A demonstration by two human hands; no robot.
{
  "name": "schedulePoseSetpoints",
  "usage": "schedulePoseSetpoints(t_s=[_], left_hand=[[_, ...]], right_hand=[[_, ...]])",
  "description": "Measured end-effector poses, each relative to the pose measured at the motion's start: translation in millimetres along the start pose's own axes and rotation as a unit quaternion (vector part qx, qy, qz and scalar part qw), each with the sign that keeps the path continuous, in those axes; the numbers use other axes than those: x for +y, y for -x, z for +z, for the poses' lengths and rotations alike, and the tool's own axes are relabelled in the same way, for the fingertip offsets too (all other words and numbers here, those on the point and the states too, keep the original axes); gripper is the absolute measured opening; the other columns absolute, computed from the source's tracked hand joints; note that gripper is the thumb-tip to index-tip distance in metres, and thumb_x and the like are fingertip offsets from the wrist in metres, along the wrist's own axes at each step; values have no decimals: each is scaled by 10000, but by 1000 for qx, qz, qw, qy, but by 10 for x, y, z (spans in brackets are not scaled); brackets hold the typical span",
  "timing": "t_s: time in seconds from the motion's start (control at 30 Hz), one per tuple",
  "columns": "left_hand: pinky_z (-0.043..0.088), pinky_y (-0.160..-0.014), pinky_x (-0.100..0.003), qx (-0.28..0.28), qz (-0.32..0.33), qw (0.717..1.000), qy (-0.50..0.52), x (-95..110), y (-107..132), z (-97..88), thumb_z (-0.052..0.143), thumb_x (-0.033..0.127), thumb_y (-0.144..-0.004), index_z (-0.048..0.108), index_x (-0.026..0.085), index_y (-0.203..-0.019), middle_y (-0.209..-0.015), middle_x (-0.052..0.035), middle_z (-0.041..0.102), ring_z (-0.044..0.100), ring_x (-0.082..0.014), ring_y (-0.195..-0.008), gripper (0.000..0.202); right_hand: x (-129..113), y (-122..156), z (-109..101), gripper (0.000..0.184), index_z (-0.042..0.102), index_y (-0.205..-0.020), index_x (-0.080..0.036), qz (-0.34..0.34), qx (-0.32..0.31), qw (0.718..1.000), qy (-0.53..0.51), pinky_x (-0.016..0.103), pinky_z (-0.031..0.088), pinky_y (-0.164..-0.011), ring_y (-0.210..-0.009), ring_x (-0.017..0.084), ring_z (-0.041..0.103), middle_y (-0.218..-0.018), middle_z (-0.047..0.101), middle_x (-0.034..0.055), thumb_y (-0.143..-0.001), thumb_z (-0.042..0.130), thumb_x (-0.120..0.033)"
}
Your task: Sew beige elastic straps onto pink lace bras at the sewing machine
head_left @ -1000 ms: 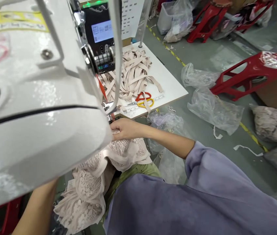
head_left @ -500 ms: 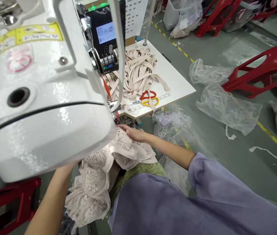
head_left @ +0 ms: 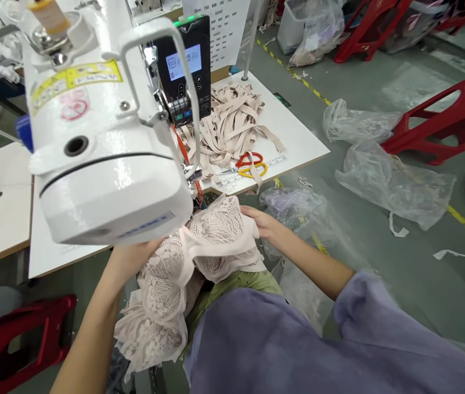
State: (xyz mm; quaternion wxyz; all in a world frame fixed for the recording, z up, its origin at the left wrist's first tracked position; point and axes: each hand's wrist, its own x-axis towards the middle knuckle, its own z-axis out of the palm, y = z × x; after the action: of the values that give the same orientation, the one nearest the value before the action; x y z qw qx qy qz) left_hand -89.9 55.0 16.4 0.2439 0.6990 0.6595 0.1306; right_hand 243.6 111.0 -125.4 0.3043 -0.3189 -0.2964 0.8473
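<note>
A pale pink lace bra (head_left: pixel 219 221) is spread between my hands in front of the sewing machine (head_left: pixel 109 191). My right hand (head_left: pixel 259 220) grips its right side by the cup's edge, fingers partly behind the fabric. At the left, my left hand (head_left: pixel 136 256) is closed on the bra's other side; the machine head and the lace hide its fingertips. More lace cups (head_left: pixel 162 314) of the same colour hang over my lap below, and I cannot tell where one bra ends and another begins.
Beige elastic strips (head_left: pixel 232 123) lie heaped on the white table (head_left: pixel 298 137), with red and yellow scissors (head_left: pixel 251 165) near its front edge. A control panel (head_left: pixel 185 71) stands behind the machine. Red stools (head_left: pixel 441 117) and plastic bags (head_left: pixel 396 178) are on the floor.
My head view has shifted back, showing more of the machine and left table. My right hand has moved right and away from the needle area, and the bra's cup now lies opened out.
</note>
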Motion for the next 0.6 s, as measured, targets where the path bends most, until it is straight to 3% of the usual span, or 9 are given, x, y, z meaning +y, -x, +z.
schedulePoseSetpoints(t_s=[0.07,0.1,0.17,0.23,0.3,0.37,0.47,0.53,0.6], left_hand=[[406,-466,-283,-51,-29,997,-56,117,227,-15,548,565,-902,603,231,-668,-555,-5,611,569,-193,-518,411],[421,-481,-288,-43,-31,996,-77,206,355,14,543,547,-913,631,222,-727,-641,-18,657,595,-194,-546,385],[523,-624,-333,45,14,995,-83,429,605,157,572,493,-916,667,211,-976,-964,-83,730,693,-242,-785,303],[552,-891,-419,117,120,986,-23,653,795,381,644,466,-881,578,209,-1258,-1273,-154,660,643,-308,-1164,461],[522,-986,-452,88,190,977,34,803,883,599,721,464,-823,469,209,-1408,-1370,-180,612,588,-324,-1267,686],[558,-858,-401,20,161,984,71,836,872,723,731,421,-815,533,213,-1355,-1203,-140,709,684,-290,-1068,612],[484,-592,-276,-30,36,989,140,716,759,701,645,386,-879,698,212,-955,-747,-16,714,645,-177,-652,198],[432,-546,-241,5,-18,983,185,606,668,626,606,406,-906,682,207,-785,-658,7,669,591,-144,-593,246],[438,-575,-229,78,-52,974,206,523,570,574,618,407,-898,681,204,-798,-718,3,693,601,-141,-645,236]], right_hand=[[-100,182,170,380,679,-990,-173,-27,-6,1000,8,268,594,-763,-779,171,728,-886,766,42,-744,797,-436],[-140,275,297,378,692,-962,-173,-38,-22,998,35,257,584,-727,-739,158,717,-858,761,27,-720,822,-433],[-199,445,615,325,717,-917,-168,-42,-89,983,152,243,556,-691,-719,146,702,-831,754,10,-730,830,-409],[-237,571,954,222,742,-922,-173,-49,-184,930,314,242,531,-733,-798,152,708,-881,764,16,-822,765,-370],[-261,640,1222,182,755,-955,-192,-85,-252,862,431,239,503,-766,-851,146,702,-933,771,19,-933,639,-331],[-281,654,1363,239,750,-964,-202,-121,-261,826,485,233,475,-733,-817,132,685,-916,764,13,-991,539,-310],[-313,588,1361,267,726,-940,-196,-148,-191,821,517,235,426,-670,-736,125,636,-825,728,2,-1001,511,-342],[-329,491,1302,285,702,-863,-189,-165,-129,821,532,238,384,-638,-681,120,585,-742,680,-11,-982,535,-387],[-335,361,1252,345,626,-709,-178,-176,-65,814,549,240,324,-592,-609,104,498,-629,581,-31,-948,574,-422]])
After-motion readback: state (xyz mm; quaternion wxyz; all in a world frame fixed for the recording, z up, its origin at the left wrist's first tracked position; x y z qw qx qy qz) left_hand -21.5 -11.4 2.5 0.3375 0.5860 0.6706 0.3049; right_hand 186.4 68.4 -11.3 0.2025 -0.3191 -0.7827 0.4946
